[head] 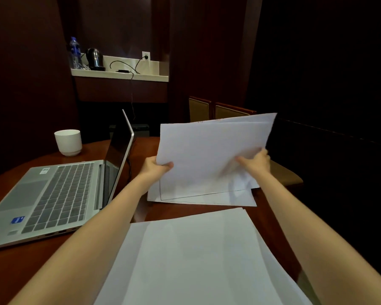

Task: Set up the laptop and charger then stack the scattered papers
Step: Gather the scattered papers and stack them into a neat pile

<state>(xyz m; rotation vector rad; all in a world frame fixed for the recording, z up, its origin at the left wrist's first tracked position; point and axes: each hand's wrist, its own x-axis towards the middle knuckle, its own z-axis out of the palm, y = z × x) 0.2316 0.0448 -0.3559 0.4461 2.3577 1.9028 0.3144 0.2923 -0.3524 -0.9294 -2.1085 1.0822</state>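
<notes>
Risking a slide or a crease: holding several loose sheets tilted up off the table, with uneven edges, likely letting one slip out if either pinch loosens. Left hand pinching the lower left corner of the sheets, thumb on the near face; right hand gripping the lower right edge, blurred, fingers partly hidden behind the paper. Lying flat just below the lifted sheets, more papers; lying nearer, between the forearms, another loose spread. Standing open at left, the laptop, with the charger resting on the far shelf.
</notes>
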